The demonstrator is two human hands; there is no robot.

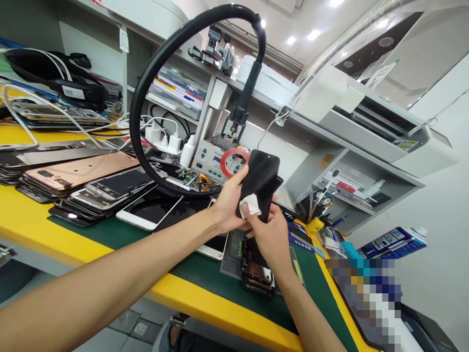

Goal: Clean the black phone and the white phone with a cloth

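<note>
A black phone screen (261, 171) is held up, tilted, above the green mat. My left hand (230, 200) grips it along its left edge, with the thumb on that edge. At its lower right, my right hand (269, 230) holds it from the side and presses a small white cloth (251, 205) on its lower face with the thumb. Below my hands, a stack of phone parts (258, 269) rests on a grey perforated base (230, 259).
Stacked phone screens (80, 171) and a white phone (146, 210) lie to the left. A thick black hose (137, 98) loops down beside my left hand. Behind stand a control box (208, 159) and red tape (225, 164). A blue-white can (394, 243) is at right.
</note>
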